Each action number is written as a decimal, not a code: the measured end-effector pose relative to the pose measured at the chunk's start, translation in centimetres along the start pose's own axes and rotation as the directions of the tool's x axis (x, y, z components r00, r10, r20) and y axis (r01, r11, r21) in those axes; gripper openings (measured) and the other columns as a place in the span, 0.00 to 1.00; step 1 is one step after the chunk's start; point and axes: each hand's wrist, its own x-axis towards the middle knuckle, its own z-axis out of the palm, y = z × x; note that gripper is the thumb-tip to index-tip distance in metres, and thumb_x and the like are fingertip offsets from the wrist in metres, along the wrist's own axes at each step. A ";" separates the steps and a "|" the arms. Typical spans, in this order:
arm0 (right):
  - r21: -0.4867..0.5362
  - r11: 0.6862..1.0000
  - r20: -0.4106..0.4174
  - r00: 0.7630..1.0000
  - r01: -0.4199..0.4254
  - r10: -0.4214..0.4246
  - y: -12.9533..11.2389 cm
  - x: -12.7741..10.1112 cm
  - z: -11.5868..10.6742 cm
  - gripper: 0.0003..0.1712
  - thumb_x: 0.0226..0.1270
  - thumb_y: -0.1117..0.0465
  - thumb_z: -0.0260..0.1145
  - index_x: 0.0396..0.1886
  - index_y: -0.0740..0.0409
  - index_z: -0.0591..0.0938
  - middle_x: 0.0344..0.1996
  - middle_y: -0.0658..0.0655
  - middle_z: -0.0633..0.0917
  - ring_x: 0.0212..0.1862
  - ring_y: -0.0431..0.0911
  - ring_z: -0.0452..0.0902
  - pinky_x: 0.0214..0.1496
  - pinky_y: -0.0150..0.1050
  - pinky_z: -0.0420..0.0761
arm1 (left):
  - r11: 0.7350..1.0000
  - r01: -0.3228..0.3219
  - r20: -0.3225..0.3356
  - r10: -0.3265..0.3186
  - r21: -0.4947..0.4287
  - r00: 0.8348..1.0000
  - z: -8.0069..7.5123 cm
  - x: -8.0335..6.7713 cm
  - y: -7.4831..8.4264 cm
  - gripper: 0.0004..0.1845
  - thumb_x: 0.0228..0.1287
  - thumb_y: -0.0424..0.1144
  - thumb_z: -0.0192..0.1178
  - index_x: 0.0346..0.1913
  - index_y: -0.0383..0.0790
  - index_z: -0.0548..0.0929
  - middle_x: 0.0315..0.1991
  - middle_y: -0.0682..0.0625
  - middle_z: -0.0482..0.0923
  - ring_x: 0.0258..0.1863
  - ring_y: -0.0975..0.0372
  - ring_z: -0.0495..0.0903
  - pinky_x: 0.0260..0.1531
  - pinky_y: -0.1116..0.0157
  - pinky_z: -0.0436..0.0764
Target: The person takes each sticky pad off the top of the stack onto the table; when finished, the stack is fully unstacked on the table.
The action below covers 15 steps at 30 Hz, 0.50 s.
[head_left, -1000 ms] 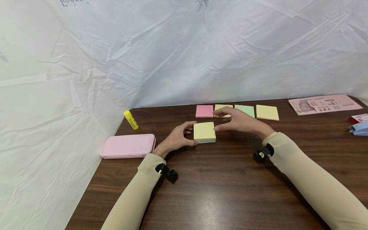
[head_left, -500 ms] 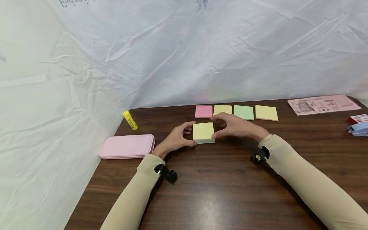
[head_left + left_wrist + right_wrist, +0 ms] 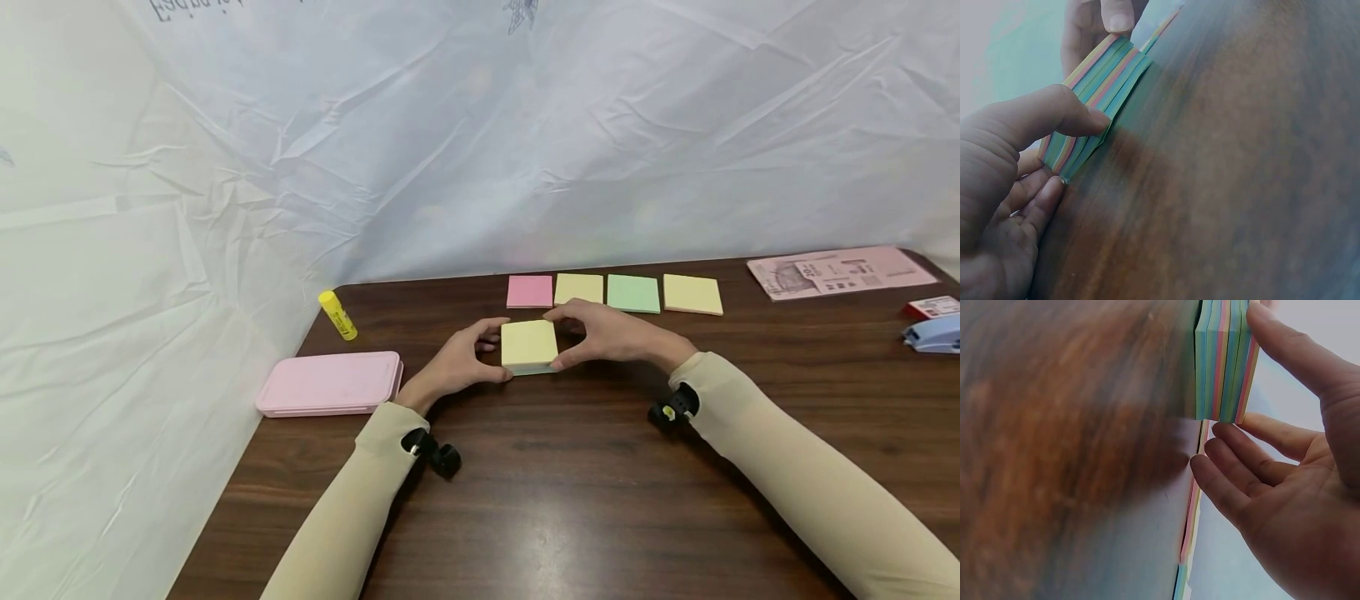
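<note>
On the dark wooden table (image 3: 570, 500), both sleeved forearms reach in from the near edge toward a thick pad of sticky notes (image 3: 529, 346) that sits a little past the middle of the table, nearer the far edge. The pad's top sheet is yellow; the wrist views show its side striped in green, pink, yellow and blue layers.

The left hand (image 3: 459, 364) holds the pad's left side: its thumb (image 3: 1054, 115) presses the near edge of the stack and its curled fingers (image 3: 1038, 203) wrap the left edge down by the table. The right hand (image 3: 611, 335) pinches the right side, thumb (image 3: 1291, 353) on the near right corner, while its other fingers (image 3: 1235, 462) lie loosely spread and mostly straight along the pad's far edge without closing round it.

Toward the left edge lies a flat pink case (image 3: 330, 382), and beyond it, near the far left corner, a yellow glue stick (image 3: 337, 315) lies tilted. Along the far edge, just behind the pad, four single notes sit in a row: pink note (image 3: 529, 292), yellow note (image 3: 578, 288), green note (image 3: 633, 293) and a second yellow note (image 3: 692, 294). At the far right corner rests a pink printed sheet (image 3: 840, 272), and at the right edge a blue stapler (image 3: 933, 335) with a small red and white item (image 3: 932, 307) behind it.
</note>
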 end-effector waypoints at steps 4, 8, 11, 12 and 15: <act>-0.011 1.000 -0.016 1.000 0.003 -0.003 -0.1 0.0 0.0 0.47 0.62 0.48 0.83 0.75 0.65 0.75 0.70 0.66 0.75 0.70 0.62 0.73 0.72 0.60 0.72 | 1.000 -0.001 0.000 0.001 0.002 1.000 -0.1 -0.1 0.0 0.46 0.59 0.34 0.77 0.80 0.39 0.68 0.70 0.41 0.74 0.66 0.50 0.75 0.67 0.54 0.76; -0.023 1.000 -0.025 1.000 0.005 -0.006 -0.2 -0.1 0.0 0.47 0.62 0.47 0.83 0.74 0.64 0.76 0.67 0.65 0.75 0.68 0.63 0.74 0.70 0.61 0.74 | 1.000 0.001 0.002 -0.001 0.007 1.000 -0.2 -0.1 0.1 0.46 0.59 0.35 0.77 0.81 0.40 0.68 0.71 0.42 0.73 0.66 0.50 0.75 0.67 0.55 0.75; -0.028 1.000 -0.028 1.000 0.011 -0.012 -0.2 -0.2 0.0 0.46 0.62 0.47 0.83 0.74 0.63 0.76 0.66 0.65 0.75 0.66 0.63 0.76 0.68 0.61 0.76 | 1.000 0.002 0.001 -0.002 0.009 1.000 -0.1 -0.1 0.1 0.46 0.59 0.35 0.77 0.80 0.40 0.68 0.71 0.43 0.73 0.66 0.51 0.75 0.67 0.55 0.76; -0.032 0.999 -0.031 0.999 0.011 -0.012 -0.2 -0.2 0.0 0.46 0.61 0.47 0.83 0.74 0.63 0.76 0.66 0.64 0.75 0.66 0.63 0.76 0.67 0.61 0.77 | 1.000 0.002 0.001 -0.002 0.007 1.000 -0.1 -0.1 0.1 0.46 0.59 0.35 0.77 0.80 0.40 0.68 0.71 0.42 0.73 0.66 0.50 0.75 0.67 0.55 0.76; -0.032 0.999 -0.036 0.999 0.012 -0.013 -0.1 -0.3 -0.2 0.46 0.61 0.47 0.83 0.74 0.61 0.76 0.66 0.63 0.75 0.65 0.63 0.77 0.66 0.60 0.78 | 1.000 0.000 0.000 0.000 0.008 1.000 0.0 -0.1 0.0 0.46 0.59 0.34 0.77 0.80 0.39 0.68 0.71 0.42 0.73 0.66 0.51 0.75 0.67 0.55 0.76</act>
